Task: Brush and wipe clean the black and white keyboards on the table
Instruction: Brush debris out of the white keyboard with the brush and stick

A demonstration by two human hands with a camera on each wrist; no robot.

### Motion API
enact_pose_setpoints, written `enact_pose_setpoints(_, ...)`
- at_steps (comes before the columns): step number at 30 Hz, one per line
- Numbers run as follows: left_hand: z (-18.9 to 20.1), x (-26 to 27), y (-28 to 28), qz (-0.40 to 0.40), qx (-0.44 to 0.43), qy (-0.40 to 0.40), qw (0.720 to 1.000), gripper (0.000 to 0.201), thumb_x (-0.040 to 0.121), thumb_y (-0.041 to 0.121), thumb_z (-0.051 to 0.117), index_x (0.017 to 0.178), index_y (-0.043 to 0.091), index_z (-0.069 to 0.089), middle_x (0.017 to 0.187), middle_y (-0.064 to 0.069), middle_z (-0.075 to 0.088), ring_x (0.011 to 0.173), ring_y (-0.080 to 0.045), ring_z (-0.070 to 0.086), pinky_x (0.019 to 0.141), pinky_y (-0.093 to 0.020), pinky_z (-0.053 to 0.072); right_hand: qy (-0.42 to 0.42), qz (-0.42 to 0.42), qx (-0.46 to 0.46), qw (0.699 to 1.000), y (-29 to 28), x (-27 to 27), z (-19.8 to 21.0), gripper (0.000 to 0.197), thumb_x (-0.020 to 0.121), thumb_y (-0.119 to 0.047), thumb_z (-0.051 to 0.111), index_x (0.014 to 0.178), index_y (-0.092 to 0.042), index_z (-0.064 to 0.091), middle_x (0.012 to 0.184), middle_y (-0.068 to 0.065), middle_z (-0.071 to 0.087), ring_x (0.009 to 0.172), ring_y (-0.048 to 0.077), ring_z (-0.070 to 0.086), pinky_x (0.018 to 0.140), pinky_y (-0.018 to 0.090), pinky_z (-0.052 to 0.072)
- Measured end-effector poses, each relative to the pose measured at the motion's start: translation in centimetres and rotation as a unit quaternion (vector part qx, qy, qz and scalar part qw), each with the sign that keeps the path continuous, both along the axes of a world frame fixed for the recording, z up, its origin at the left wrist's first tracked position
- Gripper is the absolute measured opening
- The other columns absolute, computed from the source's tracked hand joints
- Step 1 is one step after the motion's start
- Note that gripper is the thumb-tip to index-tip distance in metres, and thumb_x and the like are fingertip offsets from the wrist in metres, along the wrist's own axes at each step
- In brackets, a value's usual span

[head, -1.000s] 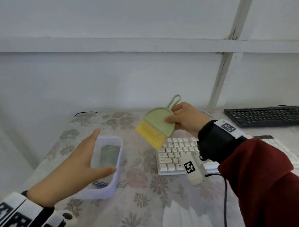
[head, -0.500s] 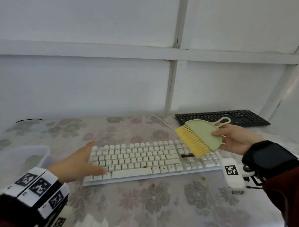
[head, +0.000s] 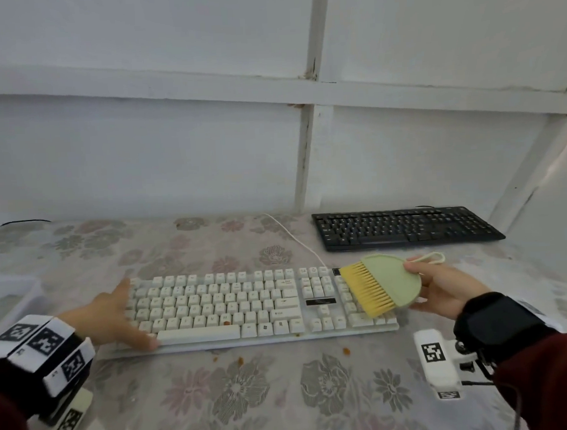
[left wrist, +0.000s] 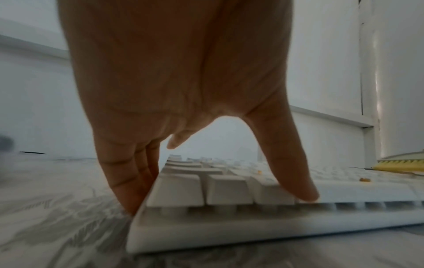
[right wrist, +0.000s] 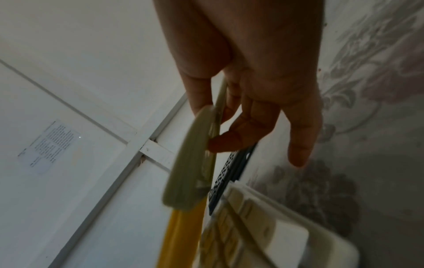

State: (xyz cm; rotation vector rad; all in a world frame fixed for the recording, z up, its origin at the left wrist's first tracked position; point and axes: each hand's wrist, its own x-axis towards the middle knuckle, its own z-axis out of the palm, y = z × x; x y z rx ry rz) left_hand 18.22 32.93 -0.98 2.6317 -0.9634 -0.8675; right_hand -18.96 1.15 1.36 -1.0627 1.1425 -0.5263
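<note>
Item: white full-size plastic keyboard (head: 257,305), lying near the front edge of the flower-patterned tabletop (head: 251,404), brown crumbs on its keys and on the cloth just in front. Companion item: black flat keyboard (head: 406,227), toward the back right corner, untouched.

Our left hand (head: 112,315) rests with straight fingers along the white keyboard's left end, thumb (left wrist: 296,174) on the front-row keys (a steadying press, nothing gripped).

Our right hand (head: 441,290) pinches a pale green half-round brush with yellow bristles (head: 381,285), thumb on top, fingers (right wrist: 231,139) beneath. The bristles hang over the keypad end; we cannot tell whether they touch the keys.

Risks, as we judge them: a pinch this light may let the brush twist under sweeping pressure; the keyboard, braced at one end only, may pivot; crumbs flicked forward would land on the cloth, or drop between keys.

Also present: pale translucent plastic tub (head: 9,298) at the left edge
</note>
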Motion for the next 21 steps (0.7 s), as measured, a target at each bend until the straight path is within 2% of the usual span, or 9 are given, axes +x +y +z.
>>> enact_pose_setpoints(7,-0.5,2.0,-0.1,-0.020,0.074,-0.020,0.997,0.178,-0.003,0.079,0.070,0.146,0.018,-0.006,0.136,-0.006,0.040,0.121,-0.022,0.044,0.105,-0.032,0.037,-0.024,0.013,0.023,0.999,0.7,1.3,-0.5,0.011,0.094,-0.012,0.051,0.087,-0.020,0.051,0.091,0.010,0.063,0.086,0.027,0.058,0.072,0.047,0.045)
enact_pose_setpoints(11,-1.0,2.8,0.4,-0.013,0.052,0.006,0.999,0.173,0.007,0.067,0.081,0.146,0.017,-0.009,0.134,-0.004,0.042,0.117,-0.019,0.047,0.105,-0.033,0.038,-0.032,0.015,0.023,0.999,0.4,1.4,-0.9,0.009,0.094,-0.013,0.052,0.089,-0.021,0.050,0.097,0.010,0.063,0.094,0.028,0.057,0.079,0.052,0.046)
enact_pose_setpoints(14,-1.2,2.6,0.6,-0.016,0.023,0.013,1.000,0.172,0.008,0.066,0.082,0.146,0.016,-0.007,0.135,-0.004,0.039,0.119,-0.019,0.045,0.106,-0.033,0.037,-0.031,0.015,0.025,0.999,0.4,1.5,-1.1,0.011,0.093,-0.013,0.052,0.087,-0.022,0.050,0.096,0.009,0.063,0.095,0.028,0.057,0.076,0.049,0.047)
enact_pose_setpoints(16,-1.4,2.6,0.8,-0.006,0.004,0.003,1.000,0.163,0.016,0.061,0.081,0.147,0.016,-0.007,0.137,-0.005,0.036,0.120,-0.019,0.042,0.106,-0.032,0.037,-0.030,0.012,0.024,0.999,0.4,1.5,-1.2,0.013,0.093,-0.012,0.052,0.085,-0.023,0.049,0.096,0.009,0.062,0.094,0.029,0.056,0.075,0.047,0.045)
enact_pose_setpoints(21,-2.1,2.6,1.7,-0.023,-0.031,-0.010,0.999,0.173,0.011,0.069,0.080,0.146,0.020,-0.018,0.141,-0.005,0.029,0.124,-0.019,0.039,0.109,-0.035,0.035,-0.040,0.001,0.043,0.998,0.2,1.3,-1.3,0.012,0.093,-0.014,0.051,0.084,-0.022,0.048,0.096,0.011,0.060,0.090,0.032,0.056,0.073,0.044,0.043)
